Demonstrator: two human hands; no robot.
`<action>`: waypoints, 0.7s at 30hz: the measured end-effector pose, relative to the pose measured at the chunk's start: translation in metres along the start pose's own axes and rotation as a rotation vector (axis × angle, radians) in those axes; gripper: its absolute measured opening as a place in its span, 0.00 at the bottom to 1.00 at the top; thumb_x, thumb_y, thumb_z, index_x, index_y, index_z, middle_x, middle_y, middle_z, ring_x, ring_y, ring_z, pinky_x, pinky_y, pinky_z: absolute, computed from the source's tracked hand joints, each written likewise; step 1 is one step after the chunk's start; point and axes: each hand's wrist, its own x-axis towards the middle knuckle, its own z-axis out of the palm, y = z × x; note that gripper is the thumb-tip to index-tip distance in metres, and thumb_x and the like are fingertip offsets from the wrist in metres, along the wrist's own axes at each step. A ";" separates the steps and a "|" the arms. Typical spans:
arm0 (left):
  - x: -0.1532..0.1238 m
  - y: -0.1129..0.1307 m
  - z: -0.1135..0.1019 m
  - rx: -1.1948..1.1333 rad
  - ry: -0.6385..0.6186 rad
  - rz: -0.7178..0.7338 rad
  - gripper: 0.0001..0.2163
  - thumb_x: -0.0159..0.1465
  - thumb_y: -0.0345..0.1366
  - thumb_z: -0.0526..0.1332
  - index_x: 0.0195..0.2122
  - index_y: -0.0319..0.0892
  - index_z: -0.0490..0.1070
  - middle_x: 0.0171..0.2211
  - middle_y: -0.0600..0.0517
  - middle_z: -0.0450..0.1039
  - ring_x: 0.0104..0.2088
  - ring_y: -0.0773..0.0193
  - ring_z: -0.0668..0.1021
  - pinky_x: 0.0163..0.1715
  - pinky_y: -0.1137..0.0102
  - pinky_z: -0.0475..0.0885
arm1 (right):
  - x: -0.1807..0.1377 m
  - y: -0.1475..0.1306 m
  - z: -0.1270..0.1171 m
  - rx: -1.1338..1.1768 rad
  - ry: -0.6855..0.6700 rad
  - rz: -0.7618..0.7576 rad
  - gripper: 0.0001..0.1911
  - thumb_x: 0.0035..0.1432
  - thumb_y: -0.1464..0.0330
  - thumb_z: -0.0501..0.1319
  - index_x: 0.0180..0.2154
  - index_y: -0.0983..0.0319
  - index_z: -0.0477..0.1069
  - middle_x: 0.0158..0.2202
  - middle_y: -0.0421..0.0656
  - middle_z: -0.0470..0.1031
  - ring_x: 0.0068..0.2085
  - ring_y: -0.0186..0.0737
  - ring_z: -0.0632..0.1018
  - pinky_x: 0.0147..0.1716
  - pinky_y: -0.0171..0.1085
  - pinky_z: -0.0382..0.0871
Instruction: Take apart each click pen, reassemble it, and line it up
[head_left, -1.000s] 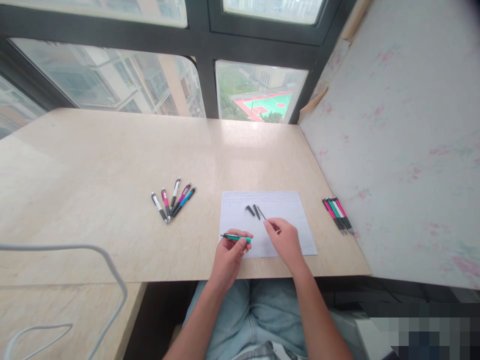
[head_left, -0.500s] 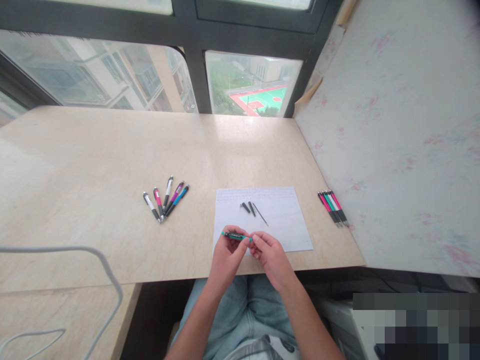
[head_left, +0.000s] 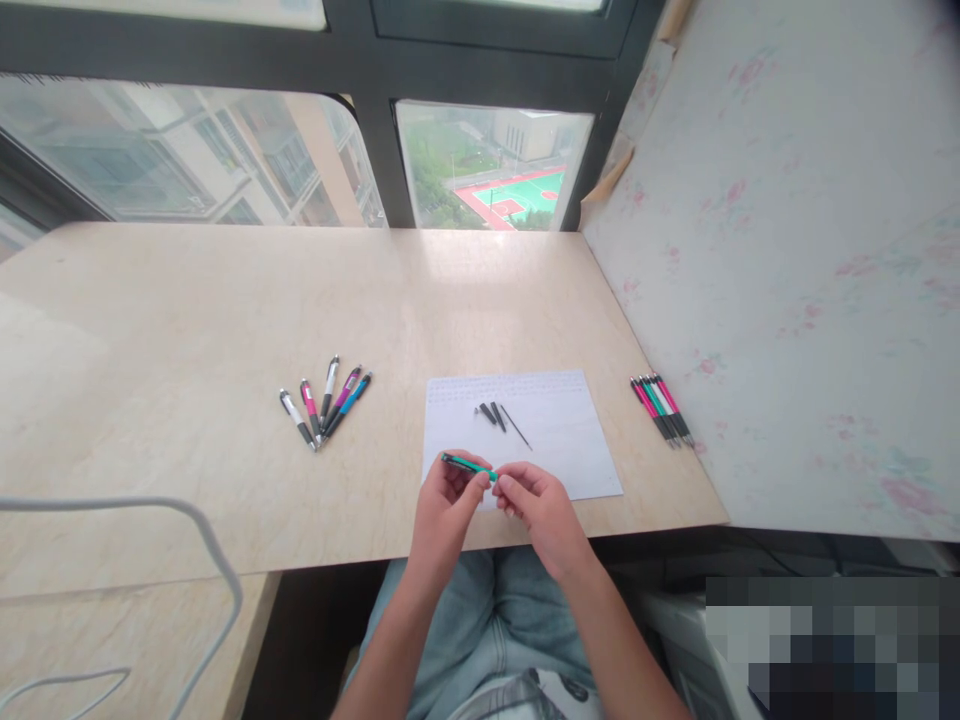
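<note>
My left hand is closed around a green pen barrel with a dark clip. The barrel lies nearly level, its right end at my right fingertips. My right hand is pinched at that end; whatever sits between its thumb and finger is too small to make out. Beyond my hands, a sheet of paper with writing along its top bears a thin dark refill, a black grip piece, another black piece and a tiny part.
Several pens lie fanned out on the desk at the left. A tight row of pens lies at the right by the papered wall. A grey cable loops across the near left.
The green barrel has turned a little in my left hand and tilts slightly more. Both hands stay together at its end. The whole view has shifted slightly.
</note>
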 end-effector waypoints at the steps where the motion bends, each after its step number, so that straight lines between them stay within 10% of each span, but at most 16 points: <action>1: 0.001 -0.001 0.000 -0.062 0.019 -0.032 0.10 0.58 0.35 0.70 0.38 0.41 0.73 0.36 0.49 0.77 0.35 0.64 0.77 0.37 0.70 0.71 | 0.000 -0.001 -0.003 -0.064 0.028 -0.030 0.14 0.55 0.58 0.68 0.36 0.61 0.76 0.28 0.42 0.77 0.28 0.36 0.74 0.27 0.34 0.66; 10: 0.009 -0.015 -0.008 -0.454 -0.013 -0.210 0.13 0.55 0.32 0.72 0.40 0.40 0.74 0.36 0.50 0.76 0.31 0.71 0.75 0.33 0.76 0.69 | 0.030 -0.026 -0.049 -0.871 0.287 -0.492 0.12 0.61 0.62 0.60 0.31 0.60 0.78 0.31 0.43 0.77 0.33 0.41 0.75 0.34 0.38 0.67; 21: 0.010 -0.017 -0.013 -0.517 -0.046 -0.210 0.11 0.56 0.31 0.72 0.39 0.40 0.74 0.36 0.50 0.76 0.30 0.71 0.75 0.31 0.77 0.69 | 0.080 -0.034 -0.026 -1.263 0.275 -0.556 0.15 0.65 0.66 0.54 0.29 0.61 0.75 0.32 0.46 0.80 0.33 0.41 0.76 0.35 0.38 0.64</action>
